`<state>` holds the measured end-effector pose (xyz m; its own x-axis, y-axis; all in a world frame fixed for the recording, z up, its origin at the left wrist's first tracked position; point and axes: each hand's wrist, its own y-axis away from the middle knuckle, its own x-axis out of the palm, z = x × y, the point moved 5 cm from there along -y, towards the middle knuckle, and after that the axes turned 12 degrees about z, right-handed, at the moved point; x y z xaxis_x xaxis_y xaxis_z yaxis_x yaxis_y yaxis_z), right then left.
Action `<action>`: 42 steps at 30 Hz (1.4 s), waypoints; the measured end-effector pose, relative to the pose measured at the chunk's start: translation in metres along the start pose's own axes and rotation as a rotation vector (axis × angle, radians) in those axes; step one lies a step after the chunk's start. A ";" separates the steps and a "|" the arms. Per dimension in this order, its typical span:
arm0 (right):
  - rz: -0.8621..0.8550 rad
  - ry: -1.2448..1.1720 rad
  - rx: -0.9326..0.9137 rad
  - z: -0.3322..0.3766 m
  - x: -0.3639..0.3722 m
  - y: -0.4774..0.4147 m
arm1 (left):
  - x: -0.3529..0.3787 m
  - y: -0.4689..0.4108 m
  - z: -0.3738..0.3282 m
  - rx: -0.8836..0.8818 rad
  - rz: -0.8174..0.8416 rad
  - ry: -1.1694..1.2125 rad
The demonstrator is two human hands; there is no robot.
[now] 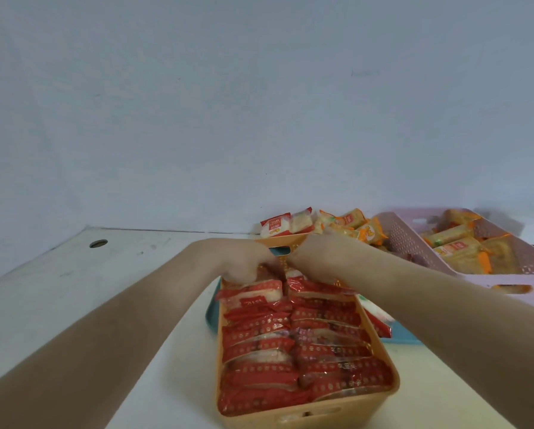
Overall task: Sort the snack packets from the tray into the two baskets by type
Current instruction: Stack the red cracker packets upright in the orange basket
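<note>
Reaching forward in the head view, both forearms angled inward over the far end of the orange basket point(290, 419), which sat on the teal tray point(211, 317) on the counter point(73, 289). The left grip point(244, 263) and right grip point(318, 258) were almost touching, knuckles up, fingers turned down onto the farthest red packets point(290, 351). Blur and the backs of the hands hid the fingertips, so I could not tell whether either was clamped on a packet or only pressing. Red packets filled the basket in two rows running away from the person, each packet lying crosswise. The unsorted pile point(290, 226), mixed red and yellow, lay just beyond both grips at the tray's far end. The pink basket point(414, 243), holding yellow packets point(457, 249), stood to the right, so the right grip seemed the nearer one for carrying any yellow packet there.
</note>
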<state>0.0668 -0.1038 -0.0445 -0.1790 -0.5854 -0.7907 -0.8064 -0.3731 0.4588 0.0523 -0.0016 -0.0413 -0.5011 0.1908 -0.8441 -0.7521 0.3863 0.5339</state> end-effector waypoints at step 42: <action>0.177 -0.257 -0.055 -0.004 -0.012 -0.010 | 0.010 0.015 -0.001 0.008 -0.404 0.430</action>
<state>0.0794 -0.0960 -0.0376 -0.4561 -0.4466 -0.7698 -0.7193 -0.3245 0.6143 0.0354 0.0050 -0.0418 -0.3049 -0.3555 -0.8835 -0.9171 0.3596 0.1719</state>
